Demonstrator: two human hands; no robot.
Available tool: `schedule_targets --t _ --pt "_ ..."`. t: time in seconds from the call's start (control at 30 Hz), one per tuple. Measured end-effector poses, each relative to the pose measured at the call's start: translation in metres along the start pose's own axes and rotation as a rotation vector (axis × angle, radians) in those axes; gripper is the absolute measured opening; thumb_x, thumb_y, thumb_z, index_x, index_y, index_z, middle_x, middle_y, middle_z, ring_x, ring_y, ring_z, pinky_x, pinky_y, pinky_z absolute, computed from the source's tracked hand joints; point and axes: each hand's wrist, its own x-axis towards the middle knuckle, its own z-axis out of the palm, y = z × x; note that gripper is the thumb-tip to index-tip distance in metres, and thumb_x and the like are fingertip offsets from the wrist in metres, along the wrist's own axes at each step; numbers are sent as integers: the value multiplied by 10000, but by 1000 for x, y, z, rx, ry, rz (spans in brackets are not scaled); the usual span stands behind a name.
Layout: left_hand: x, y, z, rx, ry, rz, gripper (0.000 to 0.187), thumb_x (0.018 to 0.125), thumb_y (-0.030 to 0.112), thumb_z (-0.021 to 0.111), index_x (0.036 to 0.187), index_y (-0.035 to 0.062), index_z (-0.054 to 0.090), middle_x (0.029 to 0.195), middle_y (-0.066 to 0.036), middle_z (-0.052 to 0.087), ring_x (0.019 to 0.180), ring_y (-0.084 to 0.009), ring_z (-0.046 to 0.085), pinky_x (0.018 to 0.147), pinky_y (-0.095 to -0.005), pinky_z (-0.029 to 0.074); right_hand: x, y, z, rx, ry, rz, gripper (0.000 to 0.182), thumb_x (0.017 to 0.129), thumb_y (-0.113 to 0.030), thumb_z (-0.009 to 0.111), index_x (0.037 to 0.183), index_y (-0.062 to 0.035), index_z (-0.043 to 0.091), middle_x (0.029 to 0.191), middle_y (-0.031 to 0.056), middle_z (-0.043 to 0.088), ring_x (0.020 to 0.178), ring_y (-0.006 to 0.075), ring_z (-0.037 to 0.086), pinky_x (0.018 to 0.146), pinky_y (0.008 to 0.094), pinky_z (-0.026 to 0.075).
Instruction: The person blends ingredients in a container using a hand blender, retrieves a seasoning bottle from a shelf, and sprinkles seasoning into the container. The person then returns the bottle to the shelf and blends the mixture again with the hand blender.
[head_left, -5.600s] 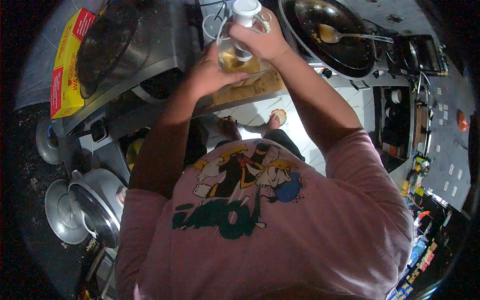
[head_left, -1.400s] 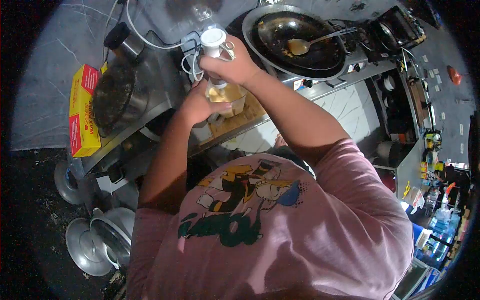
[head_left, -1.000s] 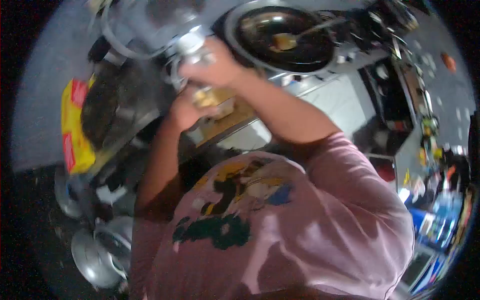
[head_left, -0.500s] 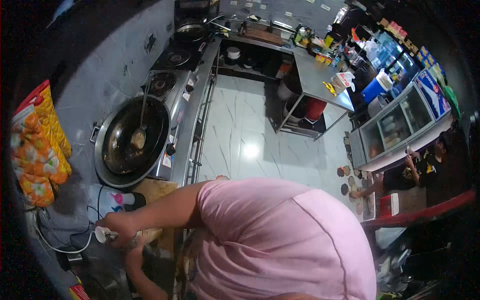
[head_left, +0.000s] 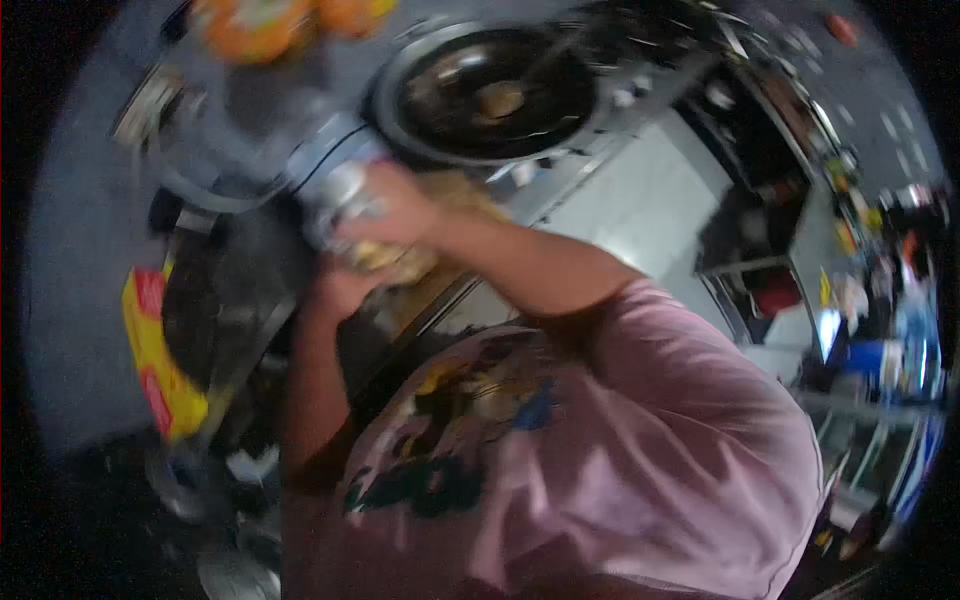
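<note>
Motion smears the view. My right hand (head_left: 398, 208) closes around a whitish, shiny object (head_left: 350, 190), too blurred to name. Close below it is my left hand (head_left: 345, 288), thumb side up, its fingers smeared and partly hidden. Between and beside the hands lies something pale tan and lumpy (head_left: 405, 262), which I cannot make out. A brown wooden board (head_left: 455, 190) shows behind my right wrist. Just beyond the hands stands a large dark wok (head_left: 440, 110) with a ladle (head_left: 503, 98) resting in it.
Orange oven mitts (head_left: 255, 25) hang at the top left. A yellow and red packet (head_left: 155, 360) is at the left. A pale cable (head_left: 215, 195) loops beside the hands. A steel table (head_left: 815, 270) and a glass-doored fridge (head_left: 870, 450) stand at the right.
My view has swung down and left, so the wok and hands appear further right and higher. Both hands stay close together, and my shirt front shows now.
</note>
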Motion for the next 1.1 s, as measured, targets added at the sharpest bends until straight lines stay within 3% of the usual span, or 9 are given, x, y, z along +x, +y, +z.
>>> schedule_targets --t 0.1,0.17,0.37,0.53,0.6,0.83,0.93,1.0,1.1 --pt "3 30 -13 49 16 -164 1122 715 537 898 1520 -29 358 1507 -261 460 1395 -376 465 1173 -460 380 18 -15 -13 -199 41 -108 444 723 -379 814 1044 -99 691 989 146 724 933 329 709 840 435 552" --pt "2 27 -10 -38 24 -63 1138 696 487 917 1539 -15 341 1575 -264 380 1457 -376 395 1208 -448 339 18 -34 -13 -64 2 120 428 732 -368 807 1031 -85 692 970 151 712 915 335 688 836 417 542" --pt "0 38 -15 -54 59 -96 1125 685 407 924 1558 17 330 1652 -246 257 1517 -371 303 1238 -426 297 35 -44 -15 164 -57 125 286 778 -171 795 1011 -62 668 878 21 691 812 115 641 760 306 530" --pt "-4 52 -22 -145 95 -144 1039 680 348 934 1510 14 406 1597 -237 347 1473 -377 371 1212 -438 333 45 -50 -6 210 -44 119 265 784 -152 770 996 -49 649 861 17 682 795 114 640 739 299 531" --pt "0 33 -11 -203 122 1 979 679 328 940 1469 6 459 1574 -242 369 1436 -385 417 1188 -447 363 45 -47 -1 259 -62 142 255 785 -148 763 989 -49 648 856 19 681 792 112 640 734 299 531" --pt "-5 43 -17 -91 0 -178 1061 725 414 896 1541 28 338 1519 -226 488 1362 -383 517 1136 -448 427 43 -33 9 144 -182 162 315 780 -203 780 1039 -61 669 901 55 707 817 160 671 764 331 544" --pt "-7 53 -20 -191 79 -215 843 699 400 922 1364 13 577 1451 -253 534 1369 -383 490 1116 -447 435 30 -11 16 83 -184 124 353 770 -235 788 1062 -69 680 921 74 717 839 197 684 790 353 549" --pt "-6 61 -29 -219 -113 -361 820 706 395 917 1359 31 581 1470 -237 525 1351 -369 511 1081 -448 460 23 1 18 76 -177 97 357 763 -247 796 1055 -73 684 922 83 719 843 206 684 799 353 546" --pt "-4 52 -28 -179 -149 -254 869 732 457 891 1400 31 534 1393 -220 606 1239 -369 620 1065 -442 487 22 -12 9 115 -183 189 335 766 -235 797 1038 -73 687 906 71 716 830 195 676 789 346 542"
